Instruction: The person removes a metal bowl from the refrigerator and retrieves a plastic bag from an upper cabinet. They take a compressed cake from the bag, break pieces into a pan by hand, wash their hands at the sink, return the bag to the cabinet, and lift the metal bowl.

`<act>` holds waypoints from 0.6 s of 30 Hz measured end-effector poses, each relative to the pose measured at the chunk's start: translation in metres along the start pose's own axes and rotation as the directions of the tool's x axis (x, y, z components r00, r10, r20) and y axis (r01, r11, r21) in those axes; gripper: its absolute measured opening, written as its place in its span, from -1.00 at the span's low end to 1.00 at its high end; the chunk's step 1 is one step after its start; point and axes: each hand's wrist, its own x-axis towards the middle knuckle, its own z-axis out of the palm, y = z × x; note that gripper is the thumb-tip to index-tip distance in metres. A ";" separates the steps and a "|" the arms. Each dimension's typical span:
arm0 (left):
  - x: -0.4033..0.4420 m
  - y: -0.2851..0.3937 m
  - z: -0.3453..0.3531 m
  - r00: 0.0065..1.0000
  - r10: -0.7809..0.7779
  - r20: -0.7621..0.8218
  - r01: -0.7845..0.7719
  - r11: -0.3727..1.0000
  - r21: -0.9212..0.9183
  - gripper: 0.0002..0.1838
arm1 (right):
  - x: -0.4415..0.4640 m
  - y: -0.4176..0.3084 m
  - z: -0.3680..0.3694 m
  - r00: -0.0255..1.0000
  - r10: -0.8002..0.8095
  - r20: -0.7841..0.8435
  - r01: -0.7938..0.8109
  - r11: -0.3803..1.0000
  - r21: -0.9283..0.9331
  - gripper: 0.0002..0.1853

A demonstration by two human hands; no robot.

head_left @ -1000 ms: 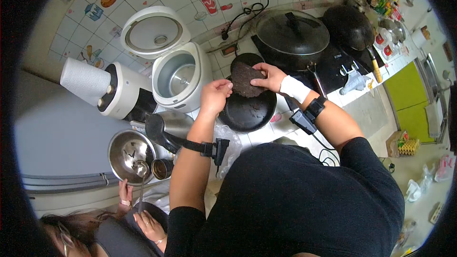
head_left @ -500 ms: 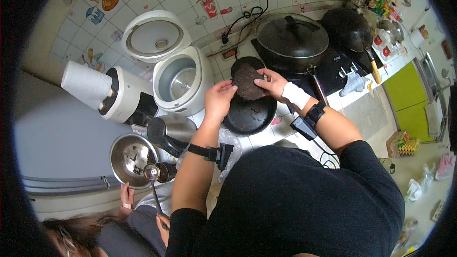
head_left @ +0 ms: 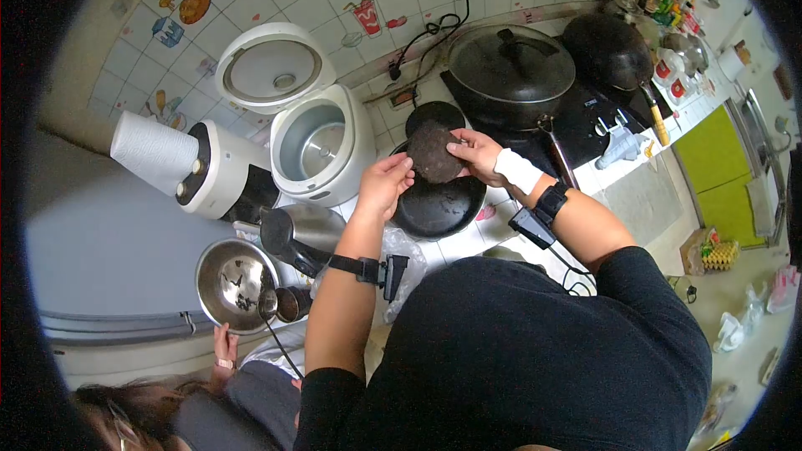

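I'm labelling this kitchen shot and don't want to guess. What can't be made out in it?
All in the head view:
Dark round piece: its underside faces away from the camera.
Right hand: some fingers lie behind that piece.
Large pan: its lid hides any contents.
Ladle: the handle's end is hidden behind the black sleeve.
Bottles: labels too small to read.

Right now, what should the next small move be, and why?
Probably lower the dark flat piece toward the black pan: the right hand grips one edge, the left hand is at the opposite edge, and the pan shows beneath the piece.
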 end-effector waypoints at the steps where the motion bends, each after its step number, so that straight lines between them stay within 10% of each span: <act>1: 0.000 0.000 0.000 1.000 -0.001 0.007 0.001 1.000 -0.017 -0.66 | 0.000 0.000 0.000 1.000 0.019 -0.002 -0.019 1.000 0.013 -0.58; 12: 0.001 -0.007 0.006 0.993 0.115 0.000 -0.115 0.993 -0.039 -0.66 | 0.003 0.006 0.000 0.999 0.037 -0.001 -0.037 0.996 0.082 -0.56; 14: -0.001 -0.004 0.012 0.939 0.333 -0.085 -0.275 0.875 0.399 -0.70 | 0.002 0.002 0.001 1.000 0.009 -0.013 -0.009 1.000 0.015 -0.55; 18: -0.010 -0.003 0.021 0.807 0.589 -0.038 -0.426 0.626 0.653 -0.75 | -0.009 -0.011 0.009 0.974 -0.180 -0.138 0.090 0.864 -0.495 -0.46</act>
